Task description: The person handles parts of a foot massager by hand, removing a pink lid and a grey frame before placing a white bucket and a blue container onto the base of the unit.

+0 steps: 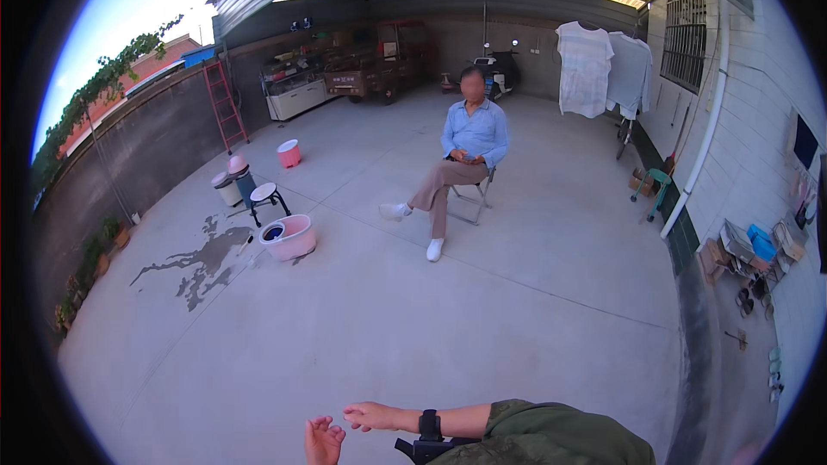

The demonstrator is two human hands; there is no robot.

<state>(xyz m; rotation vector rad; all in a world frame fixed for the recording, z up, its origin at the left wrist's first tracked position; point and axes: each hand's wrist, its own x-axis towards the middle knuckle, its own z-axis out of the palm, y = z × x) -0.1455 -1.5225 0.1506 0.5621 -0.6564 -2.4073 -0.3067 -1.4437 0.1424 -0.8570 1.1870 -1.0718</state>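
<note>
My left hand [324, 443] is at the bottom edge, raised, with its fingers loosely bent and apart. Nothing shows in it. Close beside it, my right hand [370, 416] reaches in from the right with fingers slightly curled and parted, and no object is visible in it. A black band [429, 424] circles my right wrist, and a dark green sleeve [551, 432] covers the upper part of that arm. Below the wrist is a dark strap-like object [424, 448], partly cut off by the frame. Both hands are above the concrete floor [413, 336], touching nothing I can see.
Ahead, a person [474, 133] in a blue shirt sits cross-legged on a folding chair [472, 202]. Left of them stand a pink tub [297, 243], a small stool [264, 193] and a pink bucket [289, 153]. Clothes [586, 69] hang at right; a shelf [732, 245] lines the wall.
</note>
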